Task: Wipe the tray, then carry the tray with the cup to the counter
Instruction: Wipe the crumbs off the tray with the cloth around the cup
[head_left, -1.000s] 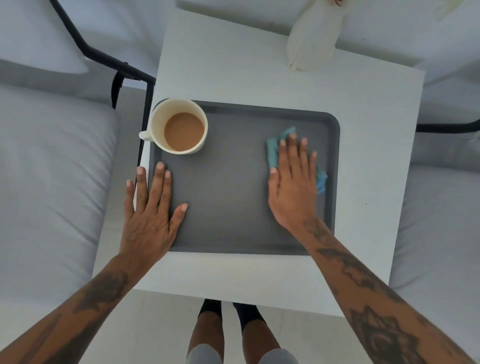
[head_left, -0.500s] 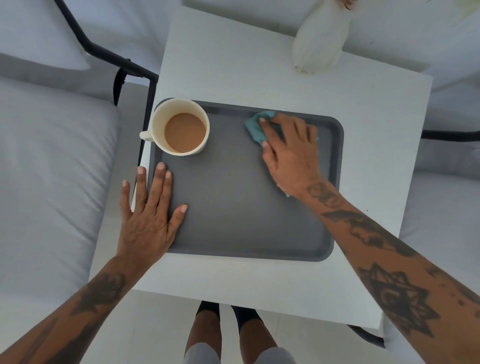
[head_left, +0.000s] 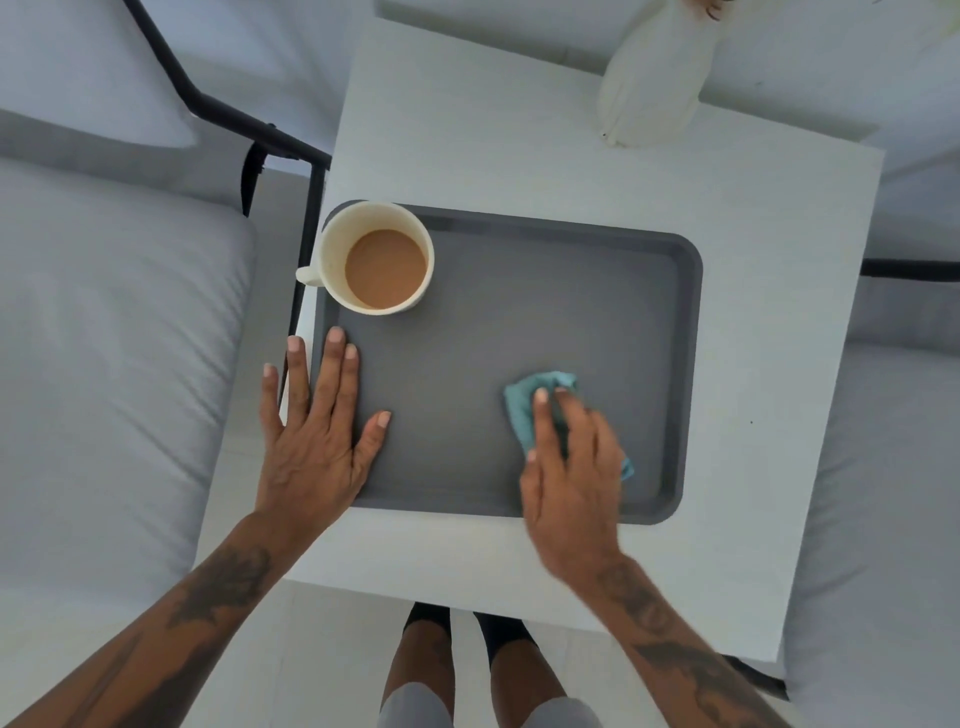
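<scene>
A dark grey tray (head_left: 545, 312) lies flat on a small white table (head_left: 519, 145). A cream cup (head_left: 378, 258) of light brown coffee stands upright in the tray's far left corner, handle pointing left. My left hand (head_left: 317, 431) lies flat, fingers spread, across the tray's near left edge. My right hand (head_left: 569, 467) presses a teal cloth (head_left: 524, 410) onto the tray floor at the near right; the cloth pokes out past my fingertips and at the right of my hand.
A white vase (head_left: 649, 88) stands at the table's far right. Grey cushioned seats (head_left: 104, 338) with black metal frames (head_left: 234, 119) flank the table left and right. My legs (head_left: 467, 670) stand on the pale floor just below the table's near edge.
My right hand has swept the cloth from the tray's right side to its far middle, then down to the near right. My left hand and the cup have stayed put.
</scene>
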